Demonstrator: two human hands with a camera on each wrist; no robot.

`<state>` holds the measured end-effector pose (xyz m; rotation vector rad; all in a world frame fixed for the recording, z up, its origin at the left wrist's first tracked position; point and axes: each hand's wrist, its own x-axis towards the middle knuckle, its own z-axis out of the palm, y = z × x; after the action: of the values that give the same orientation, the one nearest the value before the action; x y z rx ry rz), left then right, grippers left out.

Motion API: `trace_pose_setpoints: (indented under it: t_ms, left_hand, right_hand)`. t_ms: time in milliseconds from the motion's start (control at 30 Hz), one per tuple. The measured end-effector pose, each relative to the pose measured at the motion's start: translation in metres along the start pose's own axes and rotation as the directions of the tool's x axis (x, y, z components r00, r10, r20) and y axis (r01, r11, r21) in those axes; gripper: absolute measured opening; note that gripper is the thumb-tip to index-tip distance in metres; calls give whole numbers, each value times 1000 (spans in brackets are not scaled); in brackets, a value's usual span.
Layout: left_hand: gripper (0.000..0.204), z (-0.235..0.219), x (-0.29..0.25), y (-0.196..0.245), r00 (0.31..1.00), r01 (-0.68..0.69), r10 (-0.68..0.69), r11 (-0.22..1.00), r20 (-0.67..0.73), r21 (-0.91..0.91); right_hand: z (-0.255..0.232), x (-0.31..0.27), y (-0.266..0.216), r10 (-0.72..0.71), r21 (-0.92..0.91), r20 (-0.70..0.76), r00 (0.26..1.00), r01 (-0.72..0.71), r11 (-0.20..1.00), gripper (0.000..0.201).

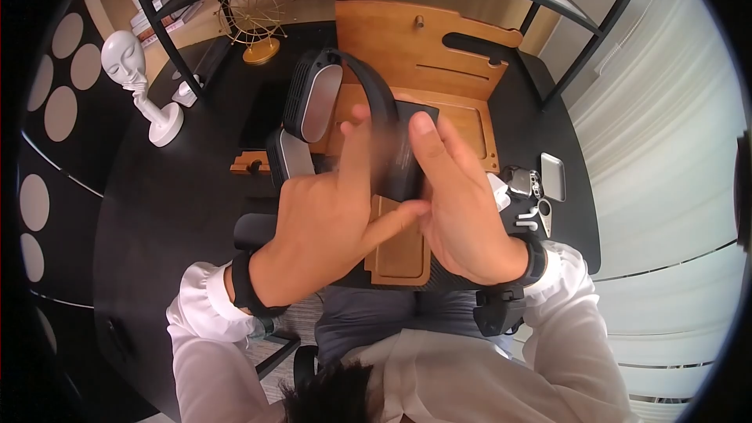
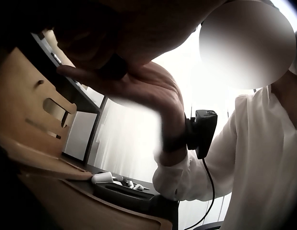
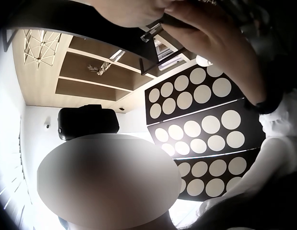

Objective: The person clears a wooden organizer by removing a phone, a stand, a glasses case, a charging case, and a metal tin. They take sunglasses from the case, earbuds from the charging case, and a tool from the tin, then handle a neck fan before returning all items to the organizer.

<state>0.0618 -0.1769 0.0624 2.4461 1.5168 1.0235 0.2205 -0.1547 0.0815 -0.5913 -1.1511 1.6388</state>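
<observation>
1. Both hands hold a black headset (image 1: pixel 345 102) with a curved band and grey-faced pods, lifted above the wooden tray (image 1: pixel 462 121) that lies on the black bench (image 1: pixel 180 204).
2. The right hand (image 1: pixel 462 211) grasps the dark block at the headset's near end: its thumb lies along the block's top and its fingers wrap behind, so the grip is closed on the headset.
3. The left hand (image 1: pixel 313 227) is pressed against the same block from the left of the right hand, with its forefinger stretched across towards the right palm. Its upper fingers are blurred, so whether they curl round the headset cannot be told.
4. The headset's band and pods stand out beyond the fingertips, over the tray's far half.
5. To the right of the tray lie small items: a silver case (image 1: pixel 553 175), a keyring (image 1: pixel 523 182) and white earbuds (image 1: pixel 527 221).
6. To the left of the tray stand a white face sculpture (image 1: pixel 141 82) and a gold wire ornament (image 1: pixel 254 19).
7. Only the left wrist view shows the right hand (image 2: pixel 139 86) from below, with the strapped-on wrist camera (image 2: pixel 203 132) and its cable against a white sleeve.
8. Only the right wrist view shows the dotted black wall panel (image 3: pixel 206 143) and the ceiling shelves; the left hand (image 3: pixel 220 43) appears there from beneath.
</observation>
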Motion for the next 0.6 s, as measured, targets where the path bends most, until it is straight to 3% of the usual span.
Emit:
trace_pose_setpoints:
  t_ms: [133, 433, 600]
  left_hand:
    - [87, 1, 0, 1, 999, -29, 30, 999, -45, 23]
    - [83, 2, 4, -2, 992, -27, 24, 999, -122, -22]
    - [82, -15, 8, -3, 996, 6, -11, 998, -93, -62]
  right_hand:
    - [0, -2, 2, -61, -68, -19, 998, 59, 996, 46]
    - [-1, -1, 10, -81, -6, -2, 997, 81, 997, 41]
    - [0, -4, -5, -10, 19, 32, 999, 9, 1000, 50]
